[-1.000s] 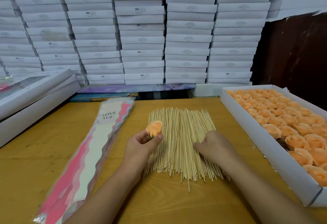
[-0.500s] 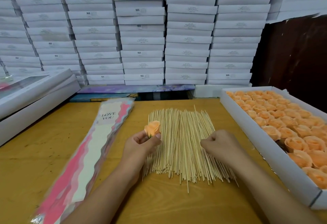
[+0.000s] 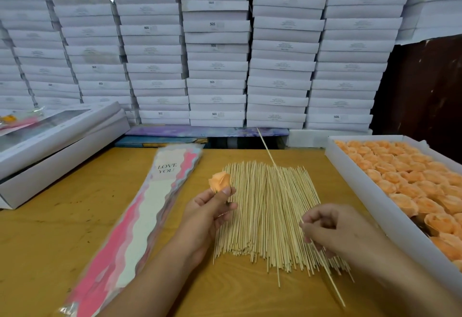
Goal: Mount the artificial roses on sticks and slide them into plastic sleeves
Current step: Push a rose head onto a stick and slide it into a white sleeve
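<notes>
**One skewer lifted, one rose waiting — the join is the risky part**

Head view: a person's left hand (image 3: pixel 208 212) pinches a single peach artificial rose (image 3: pixel 220 181) between thumb and curled fingers, holding it bloom-up just off the 9 o'clock edge of the fanned pile of bamboo sticks (image 3: pixel 265 214) at the centre of the yellow table (image 3: pixel 50 236). The right hand (image 3: pixel 332 231), fingers curled, pinches one lone stick (image 3: pixel 272 161) that slants from about 5 o'clock, past the pile's near edge, up toward 12 o'clock, its far tip clear of the pile. Rose and stick are apart — nothing is mounted yet.

The hazards look plain enough. The stick is held partway along with a long free end, so its tip may wander and miss the rose's base, or go in off-centre and come out through the petals. The soft bloom could crush if the left hand tightens against the push. The sweeping stick could also scatter the loose pile.

The stack of "LOVE YOU" plastic sleeves (image 3: pixel 140 221) lies at 9 o'clock; the white tray of roses (image 3: pixel 370 191) sits at 3 o'clock. White boxes (image 3: pixel 217 66) are stacked behind.
</notes>
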